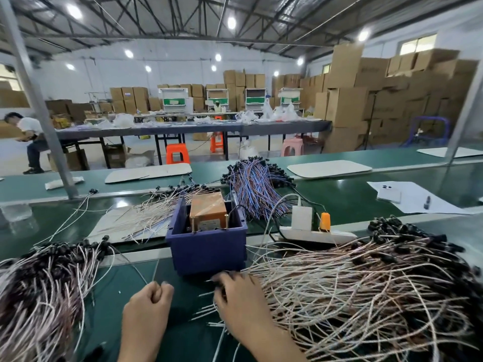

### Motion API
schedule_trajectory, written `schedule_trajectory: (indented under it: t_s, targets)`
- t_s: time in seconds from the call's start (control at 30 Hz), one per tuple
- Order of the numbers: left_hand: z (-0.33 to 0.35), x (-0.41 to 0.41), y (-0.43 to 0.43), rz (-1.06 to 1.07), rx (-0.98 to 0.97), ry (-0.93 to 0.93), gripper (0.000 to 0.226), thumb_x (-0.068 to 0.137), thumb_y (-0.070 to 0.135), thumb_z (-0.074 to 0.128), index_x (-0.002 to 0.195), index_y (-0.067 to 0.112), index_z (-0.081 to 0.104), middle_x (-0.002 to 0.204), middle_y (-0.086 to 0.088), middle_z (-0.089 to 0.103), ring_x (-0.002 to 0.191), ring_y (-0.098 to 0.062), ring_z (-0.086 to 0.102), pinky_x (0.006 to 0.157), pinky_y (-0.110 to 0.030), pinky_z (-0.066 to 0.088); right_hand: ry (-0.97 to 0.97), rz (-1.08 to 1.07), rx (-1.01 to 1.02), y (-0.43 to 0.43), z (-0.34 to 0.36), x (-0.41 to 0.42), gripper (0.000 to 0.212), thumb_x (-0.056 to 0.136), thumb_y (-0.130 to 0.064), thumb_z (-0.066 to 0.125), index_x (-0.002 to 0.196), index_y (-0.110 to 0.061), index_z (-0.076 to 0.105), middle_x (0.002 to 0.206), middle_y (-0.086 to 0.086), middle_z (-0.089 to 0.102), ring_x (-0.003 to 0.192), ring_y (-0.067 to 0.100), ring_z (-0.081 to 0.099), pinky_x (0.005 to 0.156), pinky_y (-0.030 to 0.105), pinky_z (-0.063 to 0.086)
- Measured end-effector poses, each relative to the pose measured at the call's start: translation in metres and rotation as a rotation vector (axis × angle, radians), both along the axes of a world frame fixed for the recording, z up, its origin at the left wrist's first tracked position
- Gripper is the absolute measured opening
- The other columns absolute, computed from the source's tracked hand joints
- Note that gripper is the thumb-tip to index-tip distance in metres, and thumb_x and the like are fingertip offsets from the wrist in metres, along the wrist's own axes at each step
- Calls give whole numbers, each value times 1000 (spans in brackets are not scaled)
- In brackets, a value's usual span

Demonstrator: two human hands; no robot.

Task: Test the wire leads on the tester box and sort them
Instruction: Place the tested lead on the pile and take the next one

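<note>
My left hand [150, 300] is curled tight, pinching a thin wire lead [156, 269] that rises from between thumb and fingers. My right hand [235, 301] lies on the bare ends of the big right pile of leads [366, 296], fingers bent down among them; I cannot tell whether it holds one. A second heap, the left pile [39, 283], sprawls on the green bench [125, 278] by my left arm.

Just beyond my hands stands the tester box [207, 210], an orange-brown block with two brass posts, sitting inside a blue bin [206, 248]. To its right lies a white power strip [316, 235] with a white adapter and an orange plug [325, 220]. Behind the bin lie loose pale leads [154, 210] and a blue-and-brown bundle [251, 184]. Further right, a phone [389, 195] rests on paper. Far off stand stacked cardboard boxes [366, 100].
</note>
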State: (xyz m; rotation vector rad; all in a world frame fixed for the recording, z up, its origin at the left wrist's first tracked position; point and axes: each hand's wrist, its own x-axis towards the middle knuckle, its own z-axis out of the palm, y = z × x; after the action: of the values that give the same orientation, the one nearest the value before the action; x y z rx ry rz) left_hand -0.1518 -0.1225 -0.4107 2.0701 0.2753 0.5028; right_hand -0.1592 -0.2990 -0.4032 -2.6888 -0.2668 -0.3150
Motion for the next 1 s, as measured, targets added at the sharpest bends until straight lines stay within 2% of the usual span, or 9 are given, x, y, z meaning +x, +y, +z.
schedule_trajectory:
  t_s: [0.1, 0.37, 0.47, 0.53, 0.6, 0.67, 0.8, 0.87, 1.0]
  targets:
    - [0, 1, 2, -6, -15, -7, 51, 88, 12, 66, 65, 9, 21, 53, -1, 26, 57, -27, 26, 55, -40, 32, -22, -48, -94, 4, -13, 3, 39, 102, -38, 32, 132, -32, 55, 132, -4, 59, 125, 19, 47, 113, 39, 30]
    - [2, 2, 0, -39, 9, 24, 50, 91, 17, 64, 60, 16, 24, 52, 0, 27, 56, -25, 28, 55, -38, 32, -47, -37, -70, 0, -16, 1, 39, 102, -38, 31, 125, -32, 62, 130, -7, 60, 125, 16, 46, 113, 37, 29]
    - [17, 14, 13, -148, -93, 104, 43, 93, 19, 62, 59, 11, 36, 57, -7, 42, 59, -22, 41, 57, -35, 38, -58, -53, -73, 0, -14, 1, 37, 103, -38, 32, 125, -33, 62, 130, -8, 60, 123, 15, 47, 111, 36, 31]
    - [33, 23, 32, -180, -91, 106, 37, 95, 21, 60, 69, -5, 54, 67, -14, 61, 64, -30, 56, 60, -39, 49, -56, -61, -83, -1, -14, 1, 36, 103, -38, 34, 125, -33, 62, 129, -9, 60, 122, 16, 48, 110, 36, 31]
    - [49, 33, 58, -112, 120, 70, 33, 96, 26, 58, 79, -2, 62, 77, -16, 69, 71, -35, 61, 66, -44, 50, -53, -78, -88, -1, -16, 2, 35, 103, -38, 35, 124, -34, 63, 128, -9, 60, 121, 17, 49, 108, 36, 32]
    - [58, 41, 87, -13, 348, 107, 27, 97, 32, 54, 84, 9, 59, 84, -10, 65, 76, -28, 58, 69, -41, 45, -50, -92, -100, 0, -17, 2, 34, 102, -38, 36, 123, -34, 63, 127, -10, 60, 119, 17, 50, 107, 36, 32]
    - [51, 53, 140, 148, 708, 352, 35, 100, 41, 47, 114, 10, 54, 113, -15, 61, 103, -33, 57, 92, -47, 50, -52, -98, -112, 2, -20, 2, 33, 102, -38, 35, 122, -36, 62, 125, -10, 59, 118, 17, 52, 106, 36, 33]
    - [42, 54, 156, 153, 887, 478, 42, 101, 48, 41, 117, 12, 54, 121, -15, 60, 110, -32, 56, 98, -48, 47, -57, -103, -121, 3, -21, 2, 33, 102, -38, 34, 121, -37, 61, 126, -12, 59, 118, 17, 52, 105, 36, 34]
    - [30, 57, 162, 164, 995, 527, 49, 99, 58, 40, 120, 16, 57, 138, -15, 51, 128, -34, 47, 106, -51, 36, -79, -100, -112, 4, -23, 2, 32, 102, -38, 36, 119, -37, 63, 123, -12, 60, 115, 17, 54, 103, 37, 36]
